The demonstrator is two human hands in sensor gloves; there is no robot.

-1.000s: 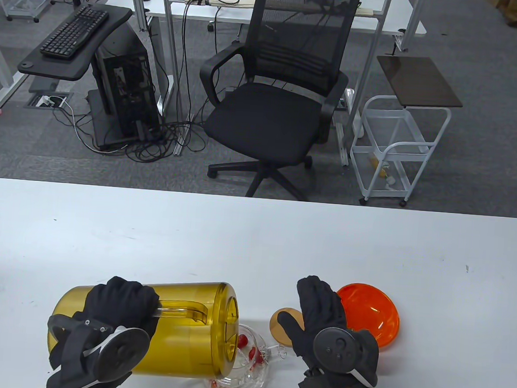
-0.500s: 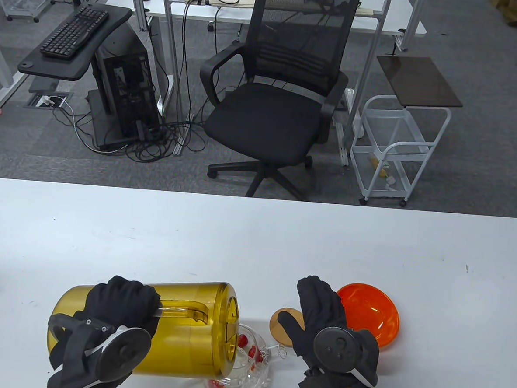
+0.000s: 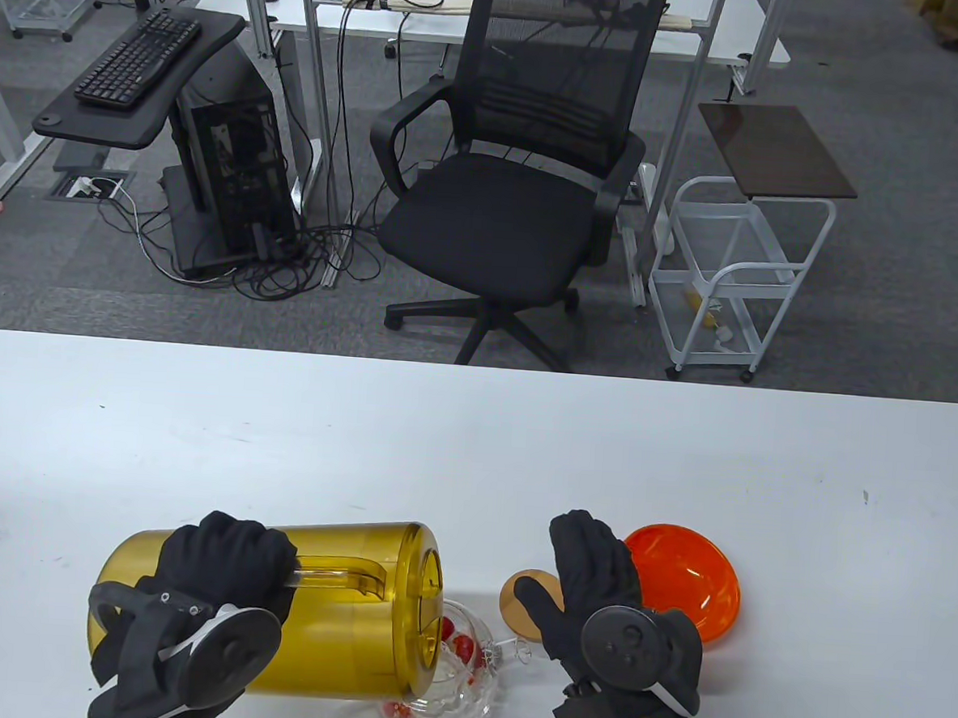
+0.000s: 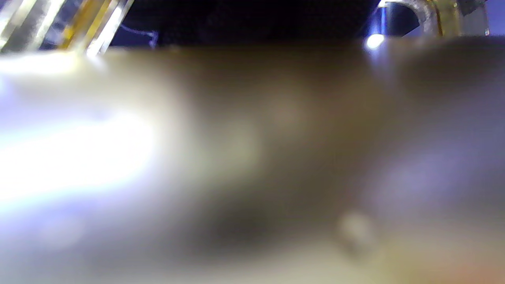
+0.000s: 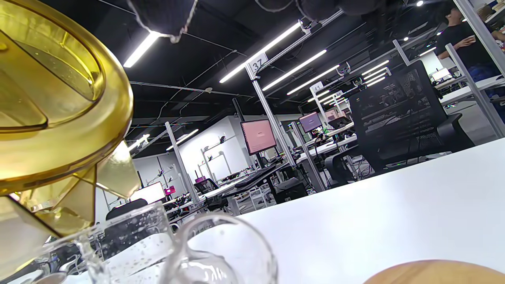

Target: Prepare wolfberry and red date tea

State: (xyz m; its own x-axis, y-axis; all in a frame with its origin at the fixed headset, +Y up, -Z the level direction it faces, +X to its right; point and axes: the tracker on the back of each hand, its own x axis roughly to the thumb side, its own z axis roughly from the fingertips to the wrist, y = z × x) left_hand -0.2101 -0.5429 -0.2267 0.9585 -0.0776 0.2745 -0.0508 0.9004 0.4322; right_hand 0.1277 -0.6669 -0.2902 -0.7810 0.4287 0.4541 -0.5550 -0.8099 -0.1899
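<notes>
Your left hand (image 3: 223, 570) grips the handle of the amber pitcher (image 3: 350, 611), tipped on its side with its long axis running left to right and its lidded mouth over the glass teapot (image 3: 459, 690) at the table's (image 3: 473, 456) near edge. The teapot holds red dates and wolfberries. Your right hand (image 3: 602, 602) lies flat and open, holding nothing, over a round wooden lid (image 3: 525, 597) beside an orange bowl (image 3: 689, 579). No label is legible on them.
</notes>
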